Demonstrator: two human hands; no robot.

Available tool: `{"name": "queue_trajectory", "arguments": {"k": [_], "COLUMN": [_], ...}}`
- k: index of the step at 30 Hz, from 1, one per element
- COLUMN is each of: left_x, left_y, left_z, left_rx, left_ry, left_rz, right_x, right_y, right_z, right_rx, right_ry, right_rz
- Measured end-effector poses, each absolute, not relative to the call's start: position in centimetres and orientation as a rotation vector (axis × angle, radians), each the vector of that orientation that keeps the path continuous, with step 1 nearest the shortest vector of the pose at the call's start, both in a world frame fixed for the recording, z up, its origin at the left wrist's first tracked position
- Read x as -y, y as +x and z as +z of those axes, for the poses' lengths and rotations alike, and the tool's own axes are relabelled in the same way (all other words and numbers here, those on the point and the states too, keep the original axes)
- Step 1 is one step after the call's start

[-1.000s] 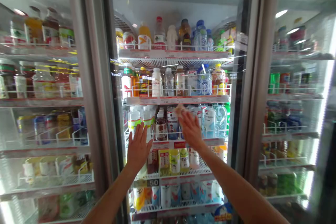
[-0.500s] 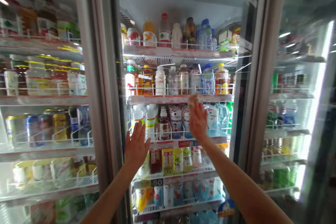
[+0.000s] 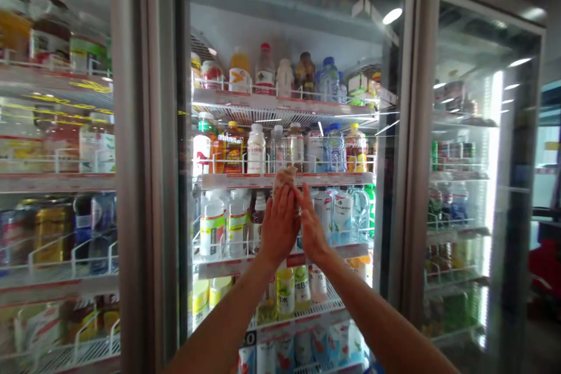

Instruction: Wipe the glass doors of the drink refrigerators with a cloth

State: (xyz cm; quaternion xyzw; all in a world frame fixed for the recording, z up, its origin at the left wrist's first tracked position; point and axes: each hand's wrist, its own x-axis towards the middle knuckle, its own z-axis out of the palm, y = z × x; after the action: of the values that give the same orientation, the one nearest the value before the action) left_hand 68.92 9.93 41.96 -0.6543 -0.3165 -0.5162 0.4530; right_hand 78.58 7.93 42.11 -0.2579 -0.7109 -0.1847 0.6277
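One crumpled tan cloth (image 3: 284, 176), overlapped by my left hand (image 3: 280, 225); my right hand (image 3: 312, 231) alongside; whether either clamps it, I cannot tell; flat glass door (image 3: 280, 17).

A single head-worn camera looks forward, from near, at the glass-doored drinks cooler (image 3: 421, 158).

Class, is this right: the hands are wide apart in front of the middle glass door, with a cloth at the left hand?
Not wide apart: the head view shows the left hand and right hand close together, with the cloth at the left hand.
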Motion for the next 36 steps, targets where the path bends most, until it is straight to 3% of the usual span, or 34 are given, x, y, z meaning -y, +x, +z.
{"name": "queue_trajectory", "arguments": {"k": [6,10,13,18,21,26,33,36], "left_x": [-10.2,-9.5,-9.6,-10.7,-10.4,-10.0,-10.4,-10.0], "left_y": [62.6,56.9,59.9,67.5,64.0,57.5,62.2,59.1], "left_z": [43.5,45.5,46.4,45.9,46.8,49.0,45.4,47.2], "left_rx": [0.808,0.965,0.84,0.694,0.775,0.953,0.597,0.782], "left_ry": [-1.435,-1.259,-1.353,-1.581,-1.508,-1.124,-1.667,-1.474], "left_rz": [-1.176,-1.385,-1.396,-0.995,-1.011,-1.453,-0.859,-1.123], "right_x": [-12.4,-14.8,-15.0,-14.8,-14.8,-14.6,-14.7,-14.8], "right_y": [87.7,90.9,91.0,91.1,91.3,90.9,91.0,91.2], "right_z": [44.9,45.3,45.0,44.7,44.6,44.8,44.6,44.6], "right_rx": [1.307,1.237,1.259,1.268,1.283,1.266,1.256,1.264], "right_ry": [-0.797,-0.932,-0.927,-0.862,-0.833,-0.845,-0.834,-0.85], "right_rz": [-0.808,-0.934,-0.97,-0.992,-0.993,-0.961,-0.966,-0.957]}}
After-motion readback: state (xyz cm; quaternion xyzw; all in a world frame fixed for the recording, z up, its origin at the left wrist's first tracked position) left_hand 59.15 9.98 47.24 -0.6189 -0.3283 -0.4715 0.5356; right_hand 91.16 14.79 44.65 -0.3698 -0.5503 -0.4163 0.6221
